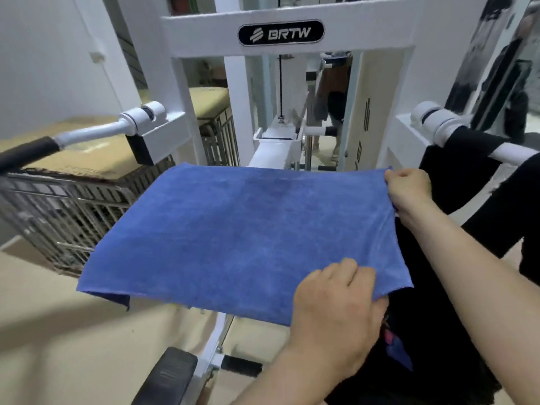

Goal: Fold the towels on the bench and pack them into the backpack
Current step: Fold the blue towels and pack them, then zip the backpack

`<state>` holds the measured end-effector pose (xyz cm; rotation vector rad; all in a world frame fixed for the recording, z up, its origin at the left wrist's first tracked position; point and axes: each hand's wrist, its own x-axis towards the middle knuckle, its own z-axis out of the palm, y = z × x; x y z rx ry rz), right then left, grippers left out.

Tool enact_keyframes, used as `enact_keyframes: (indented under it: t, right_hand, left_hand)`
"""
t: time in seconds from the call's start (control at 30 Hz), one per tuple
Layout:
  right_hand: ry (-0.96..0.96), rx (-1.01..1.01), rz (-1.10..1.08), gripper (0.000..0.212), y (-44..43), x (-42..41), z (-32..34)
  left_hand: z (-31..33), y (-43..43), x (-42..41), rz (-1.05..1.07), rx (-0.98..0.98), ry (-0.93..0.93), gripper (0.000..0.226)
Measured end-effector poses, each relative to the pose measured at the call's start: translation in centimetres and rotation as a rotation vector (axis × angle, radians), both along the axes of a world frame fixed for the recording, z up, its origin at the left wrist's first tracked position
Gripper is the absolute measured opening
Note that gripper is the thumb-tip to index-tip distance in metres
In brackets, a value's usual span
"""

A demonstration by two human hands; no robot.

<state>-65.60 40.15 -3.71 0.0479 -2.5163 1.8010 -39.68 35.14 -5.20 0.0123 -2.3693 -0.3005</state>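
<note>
1. Blue, soft-piled cloth is filling the middle of the scene. The towel (239, 229) is lying spread flat over the worktop, hiding it completely, in front of the white frame (280, 33).
2. The right grip (409, 191) is pinching the towel's far right corner, with the fingers curling over the hem.
3. The left grip (336, 302) is clasping the near right corner. Its fingers are lying on top of the cloth and its thumb is tucking out of sight under the edge.
4. Both grips are sitting on the right short edge, so the whole towel is stretching away from them to the left, with its long axis running left to right. The free short edge is lying well apart from both. The left grip is nearer its near corner and the right grip nearer its far corner.
5. I am judging that the coming move is a fold across that long axis, bringing the held edge over to the left one. It is turning on both corners travelling level so the hems meet.
6. The surface is looking smooth and lightly taut, with a faint darker band across the middle. At the near left corner a darker layer is peeking out below, so the towel is probably already doubled.
7. A black mass (432, 346) is sitting just right of the towel under the arms, with scraps of blue and pink showing. I cannot tell whether it is the pack.
</note>
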Motion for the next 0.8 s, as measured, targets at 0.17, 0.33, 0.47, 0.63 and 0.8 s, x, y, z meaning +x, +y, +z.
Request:
enact_keyframes:
  t: [0.17, 0.33, 0.47, 0.63, 0.8]
  right_hand:
    - [-0.206, -0.375, 0.193, 0.013, 1.3, -0.5, 1.9]
    - [-0.311, -0.588, 0.321, 0.018, 1.0, -0.4, 5.1]
    - [-0.358, -0.767, 0.556, 0.031, -3.5, 1.1, 9.2]
    - [-0.234, -0.594, 0.783, 0.024, -14.8, 6.7, 13.2]
    - [0.130, -0.028, 1.005, 0.020, -20.8, 11.0, 10.9]
  left_hand:
    - [0.9, 3.3, -0.2, -0.033, 0.374, -0.097, 0.033]
    - [3.2, 3.9, 1.0, -0.114, 0.944, -0.108, 0.041]
    - [6.4, -0.9, 3.4, 0.102, 1.324, 0.227, 0.039]
    - [9.0, -10.9, 7.4, 0.377, 1.377, 0.692, 0.030]
    - [5.8, -20.3, 11.9, 1.018, 0.993, 0.409, 0.042]
